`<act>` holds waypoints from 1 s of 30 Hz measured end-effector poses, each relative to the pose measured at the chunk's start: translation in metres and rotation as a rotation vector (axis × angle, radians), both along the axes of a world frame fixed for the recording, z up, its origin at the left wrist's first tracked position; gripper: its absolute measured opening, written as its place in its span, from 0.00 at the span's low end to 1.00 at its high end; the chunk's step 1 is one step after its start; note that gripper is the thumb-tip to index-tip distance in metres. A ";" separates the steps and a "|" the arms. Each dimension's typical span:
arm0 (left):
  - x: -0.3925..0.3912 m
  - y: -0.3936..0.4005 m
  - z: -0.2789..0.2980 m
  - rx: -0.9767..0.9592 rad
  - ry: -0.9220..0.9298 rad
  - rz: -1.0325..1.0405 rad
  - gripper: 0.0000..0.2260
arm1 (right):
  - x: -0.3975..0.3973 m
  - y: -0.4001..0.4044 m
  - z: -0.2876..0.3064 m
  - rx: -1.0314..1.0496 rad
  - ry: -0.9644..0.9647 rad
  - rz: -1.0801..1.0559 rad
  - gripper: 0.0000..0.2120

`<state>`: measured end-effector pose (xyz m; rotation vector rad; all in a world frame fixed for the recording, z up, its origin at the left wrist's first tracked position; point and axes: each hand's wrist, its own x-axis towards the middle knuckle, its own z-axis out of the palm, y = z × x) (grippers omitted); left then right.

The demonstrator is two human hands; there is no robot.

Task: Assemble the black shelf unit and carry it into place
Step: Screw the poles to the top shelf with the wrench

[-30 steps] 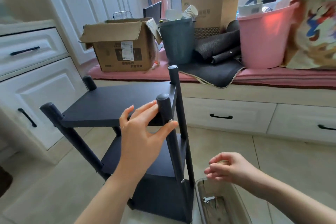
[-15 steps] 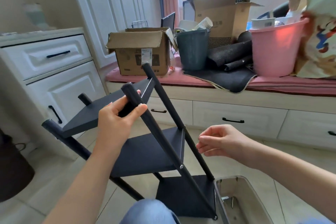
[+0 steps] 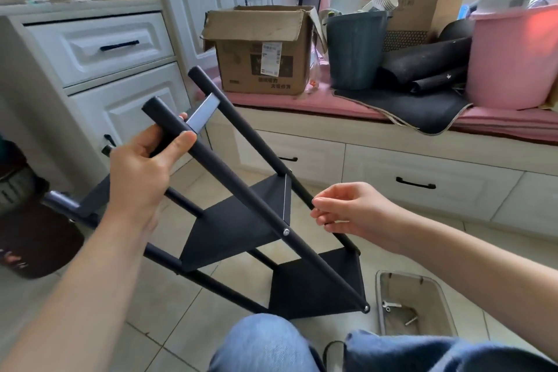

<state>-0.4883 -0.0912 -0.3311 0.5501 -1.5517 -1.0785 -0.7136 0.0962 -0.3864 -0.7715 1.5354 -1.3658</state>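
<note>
Left hand (image 3: 142,169) is gripping a pole of the tilted black shelf unit (image 3: 238,220) at 10 o'clock; right hand (image 3: 350,211), fingers loosely curled, is hovering empty beside the far pole.

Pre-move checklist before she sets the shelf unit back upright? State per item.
1. Left hand grip on the near post: ok, fingers and thumb wrapped near its top.
2. Right hand free to take the far post: ok, holds nothing, fingertips beside it.
3. Shelf unit posture: not ok, tilted hard, not standing.
4. Screws on near post: ok at two joints; top joint hidden by the hand, cannot tell.
5. Parts tray clearance: not ok, close to the lowest corner.
</note>
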 end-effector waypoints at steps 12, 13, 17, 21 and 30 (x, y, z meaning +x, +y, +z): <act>0.016 -0.026 -0.013 -0.019 0.004 -0.038 0.10 | 0.024 -0.066 -0.017 -0.051 -0.141 0.062 0.06; 0.015 -0.027 -0.015 -0.025 0.012 -0.036 0.10 | 0.025 -0.070 -0.020 -0.048 -0.152 0.059 0.06; 0.019 -0.029 -0.021 0.003 0.057 0.008 0.10 | 0.031 -0.082 -0.033 -0.033 -0.160 0.005 0.05; 0.027 -0.034 -0.032 0.087 0.110 0.093 0.11 | 0.036 -0.091 -0.040 -0.048 -0.174 -0.046 0.05; 0.031 -0.019 -0.114 0.436 0.243 0.234 0.18 | 0.037 -0.108 -0.041 -0.092 -0.096 -0.041 0.04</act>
